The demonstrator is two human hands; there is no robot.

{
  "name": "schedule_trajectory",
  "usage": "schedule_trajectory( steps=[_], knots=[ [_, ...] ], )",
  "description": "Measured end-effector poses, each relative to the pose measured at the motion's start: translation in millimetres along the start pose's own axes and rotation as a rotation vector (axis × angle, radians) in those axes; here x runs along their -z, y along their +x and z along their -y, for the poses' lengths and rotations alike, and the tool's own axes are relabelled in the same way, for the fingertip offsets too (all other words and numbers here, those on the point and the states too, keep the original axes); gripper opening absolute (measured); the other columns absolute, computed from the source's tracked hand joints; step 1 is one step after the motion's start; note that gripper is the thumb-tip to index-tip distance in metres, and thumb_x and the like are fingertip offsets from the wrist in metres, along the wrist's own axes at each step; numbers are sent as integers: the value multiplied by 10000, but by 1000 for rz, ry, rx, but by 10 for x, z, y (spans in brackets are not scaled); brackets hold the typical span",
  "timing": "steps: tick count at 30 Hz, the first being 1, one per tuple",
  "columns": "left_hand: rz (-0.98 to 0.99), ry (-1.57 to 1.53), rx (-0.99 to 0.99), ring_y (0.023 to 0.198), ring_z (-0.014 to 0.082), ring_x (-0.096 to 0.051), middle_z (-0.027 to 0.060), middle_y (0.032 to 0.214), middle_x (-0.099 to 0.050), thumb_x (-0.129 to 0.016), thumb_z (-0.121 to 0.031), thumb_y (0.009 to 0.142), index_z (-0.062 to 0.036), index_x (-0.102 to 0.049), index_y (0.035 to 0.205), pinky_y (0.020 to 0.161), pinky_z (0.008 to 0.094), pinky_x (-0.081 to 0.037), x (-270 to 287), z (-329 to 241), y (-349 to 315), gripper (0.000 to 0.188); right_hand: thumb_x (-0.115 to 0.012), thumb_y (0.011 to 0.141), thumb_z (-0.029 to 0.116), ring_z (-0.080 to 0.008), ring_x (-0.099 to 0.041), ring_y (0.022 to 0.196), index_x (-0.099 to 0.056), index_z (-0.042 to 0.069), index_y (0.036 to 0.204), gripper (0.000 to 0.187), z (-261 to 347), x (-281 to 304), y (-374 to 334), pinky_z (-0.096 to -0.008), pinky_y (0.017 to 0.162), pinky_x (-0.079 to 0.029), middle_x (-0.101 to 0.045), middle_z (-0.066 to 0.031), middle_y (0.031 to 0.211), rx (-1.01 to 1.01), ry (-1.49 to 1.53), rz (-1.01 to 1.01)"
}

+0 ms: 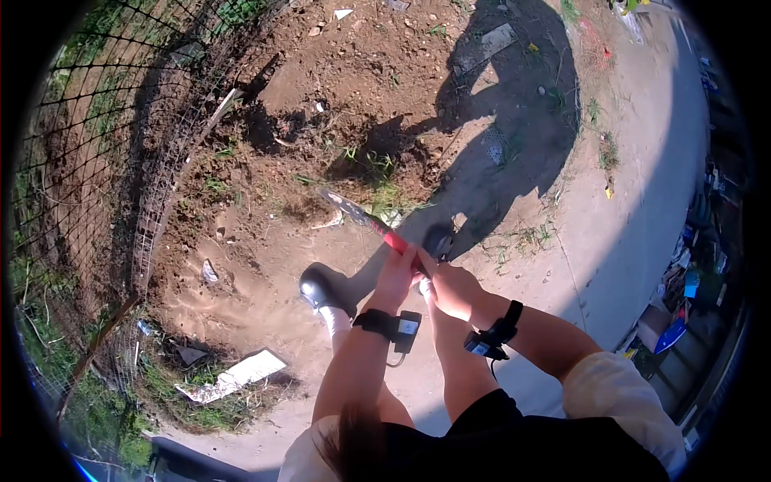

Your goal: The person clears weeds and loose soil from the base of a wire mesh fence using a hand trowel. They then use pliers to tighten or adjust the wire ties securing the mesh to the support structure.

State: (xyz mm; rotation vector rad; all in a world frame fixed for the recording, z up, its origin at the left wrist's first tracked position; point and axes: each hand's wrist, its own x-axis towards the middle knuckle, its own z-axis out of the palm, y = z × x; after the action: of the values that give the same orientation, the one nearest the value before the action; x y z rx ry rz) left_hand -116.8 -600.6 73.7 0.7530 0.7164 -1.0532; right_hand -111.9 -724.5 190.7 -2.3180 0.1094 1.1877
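Both my hands are closed on the red handle of a tool with a long, narrow grey metal end [353,210]; its exact kind is hard to tell. My left hand [393,279] wraps the handle near the middle of the view, and my right hand [452,291] grips right beside it, the two hands touching. From there the tool slants up and left. Its metal end is over a patch of loose soil and grass [384,193]. The handle's rear part is hidden by my hands. Each wrist carries a black strap with a small box.
Turned brown soil [353,64] spreads ahead, and a wire mesh fence [96,88] runs along the left. A white broken board [241,377] lies near left. My dark shoe [315,287] stands on the dirt. A concrete path [610,241] curves along the right, with piled clutter [675,321] beyond.
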Motion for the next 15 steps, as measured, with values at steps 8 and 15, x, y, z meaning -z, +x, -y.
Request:
schedule_trajectory(
  steps=[8, 15],
  knots=[
    [105, -119, 152, 616, 142, -566, 61, 778, -570, -443, -270, 958, -39, -521, 944, 515, 253, -476, -310, 100, 435, 244, -481, 892, 201, -361, -621, 710, -241, 78, 1408, 583, -425, 123, 133, -455, 611, -501, -618, -206, 802, -8, -180, 14],
    [437, -145, -48, 669, 160, -576, 69, 797, -551, -449, -317, 951, -3, -514, 908, 610, 301, -544, -905, -98, 1120, 323, -519, 877, 169, -366, -592, 659, -340, 76, 1375, 537, -645, 778, 122, -456, 588, -471, -587, -197, 728, 44, -281, -244]
  ],
)
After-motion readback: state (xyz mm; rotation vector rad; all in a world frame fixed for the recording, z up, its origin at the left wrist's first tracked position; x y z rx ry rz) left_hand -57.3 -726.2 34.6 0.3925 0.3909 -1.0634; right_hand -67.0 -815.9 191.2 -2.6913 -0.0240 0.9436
